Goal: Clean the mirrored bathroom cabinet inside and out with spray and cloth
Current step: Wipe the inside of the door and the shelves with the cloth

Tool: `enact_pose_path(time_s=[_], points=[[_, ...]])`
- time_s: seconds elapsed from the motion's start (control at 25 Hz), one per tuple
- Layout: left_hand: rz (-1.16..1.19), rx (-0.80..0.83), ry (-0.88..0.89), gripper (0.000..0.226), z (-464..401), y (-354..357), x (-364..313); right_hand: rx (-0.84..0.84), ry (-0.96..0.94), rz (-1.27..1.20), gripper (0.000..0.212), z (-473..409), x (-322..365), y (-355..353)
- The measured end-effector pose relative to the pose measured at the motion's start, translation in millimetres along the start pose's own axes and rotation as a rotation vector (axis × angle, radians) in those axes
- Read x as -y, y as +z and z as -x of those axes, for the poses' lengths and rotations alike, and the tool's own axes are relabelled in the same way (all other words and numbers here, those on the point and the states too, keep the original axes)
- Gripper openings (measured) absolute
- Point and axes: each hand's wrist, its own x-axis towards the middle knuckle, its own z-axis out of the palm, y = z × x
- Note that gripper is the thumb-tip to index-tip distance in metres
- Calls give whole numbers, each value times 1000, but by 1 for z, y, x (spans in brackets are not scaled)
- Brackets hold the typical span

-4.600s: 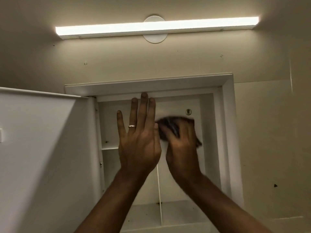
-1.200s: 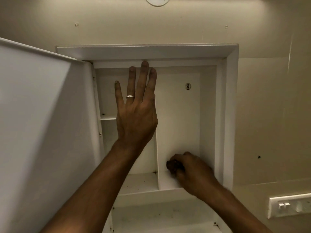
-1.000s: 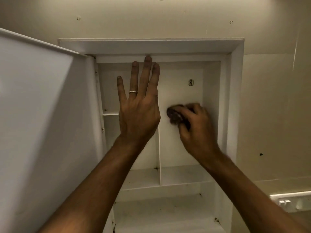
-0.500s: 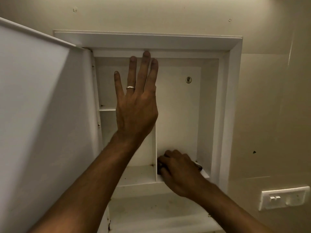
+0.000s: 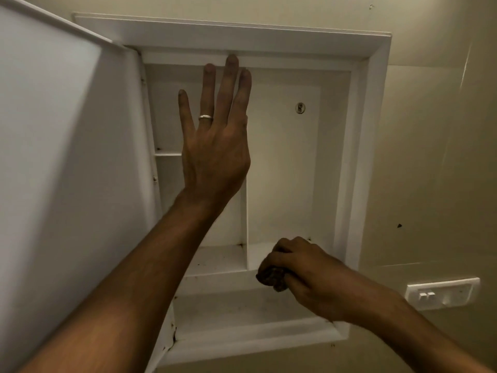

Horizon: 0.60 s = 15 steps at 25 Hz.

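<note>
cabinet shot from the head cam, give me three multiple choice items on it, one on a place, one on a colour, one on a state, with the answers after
1. Where is the right hand with the cloth?
A. at the front edge of the shelf under the right compartment
B. on the top frame
C. on the door

2. What colour is the cloth?
A. white
B. dark brown
C. bright yellow

3. How is the left hand held?
A. in a fist
B. pinching the cloth
C. fingers straight, spread upward in front of the cabinet interior

Answers:
1 A, the right hand sits low, beside the divider, at the shelf lip.
2 B, the bunched cloth looks dark against the white shelf.
3 C, its fingers are extended and the ring is plain to see, with nothing held.
</note>
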Motion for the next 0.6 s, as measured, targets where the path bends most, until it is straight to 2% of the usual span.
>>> enact_pose_path(time_s=[0.08, 0.16, 0.2, 0.24, 0.36, 0.44, 0.6], points=[[-5, 1, -2, 62, 1, 0, 0, -83, 43, -149, 31, -9, -3, -15], [-15, -1, 1, 63, 1, 0, 0, -338, 82, -160, 28, -33, -8, -29], [-21, -4, 0, 64, 0, 0, 0, -405, 87, -128, 28, -48, -8, -32], [-26, -5, -2, 64, 0, -1, 0, -408, 90, -89, 28, -61, -5, -31], [-32, 1, -1, 64, 0, -1, 0, -281, 91, 46, 22, -82, 3, -4], [-36, 2, -3, 64, 0, -2, -1, -192, 102, 47, 21, -78, 0, 15], [-40, 9, -9, 64, 1, -3, -2, -118, 153, 56, 29, -67, -3, 26]])
